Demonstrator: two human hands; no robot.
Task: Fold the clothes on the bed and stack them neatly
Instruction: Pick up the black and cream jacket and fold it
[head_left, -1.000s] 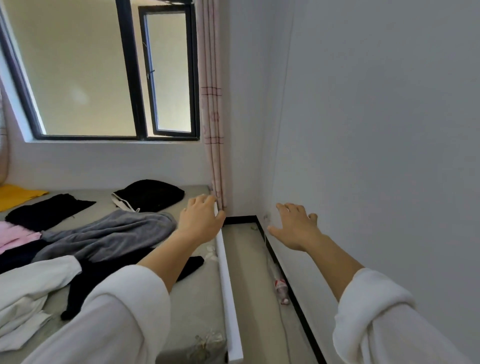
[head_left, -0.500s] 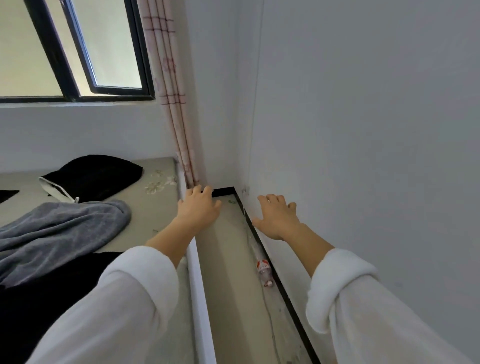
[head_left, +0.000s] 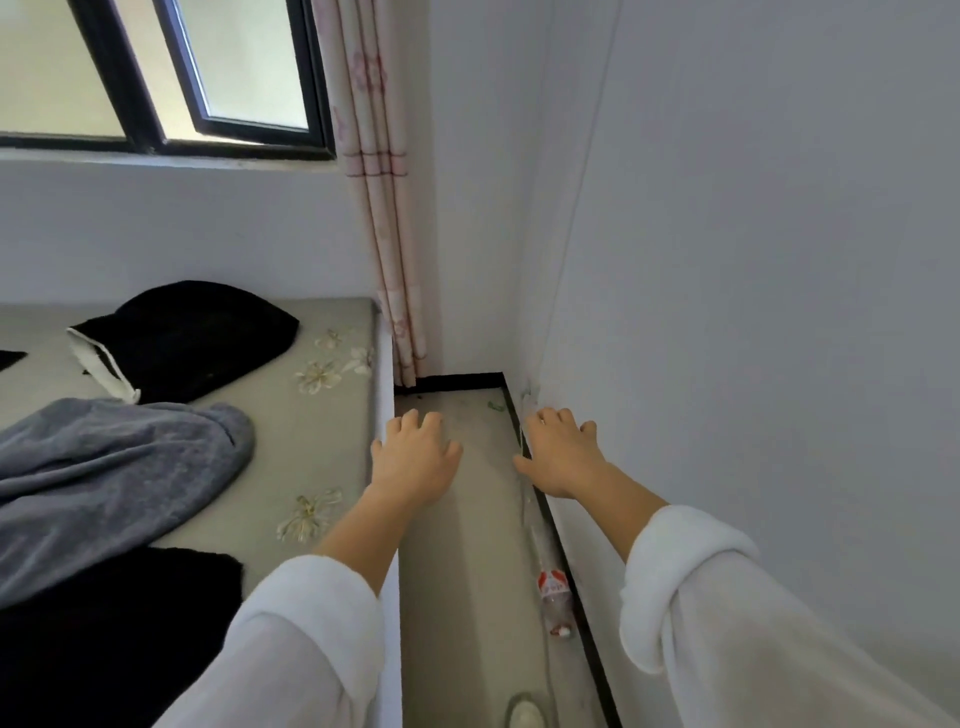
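The left hand (head_left: 415, 457) and right hand (head_left: 558, 457) are empty, fingers spread, just past the edge of the bed (head_left: 322, 415). The gray top (head_left: 104, 478) lies on the bed. Best turn there and grab two corners.

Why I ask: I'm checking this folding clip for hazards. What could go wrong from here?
1. A plastic bottle lies on the floor in the narrow gap between bed and wall; a step there could land on it and slip.
2. The left hand and right hand are open over that gap, holding nothing, while the grey garment and black garment lie unfolded; leaning this way may overbalance the person.
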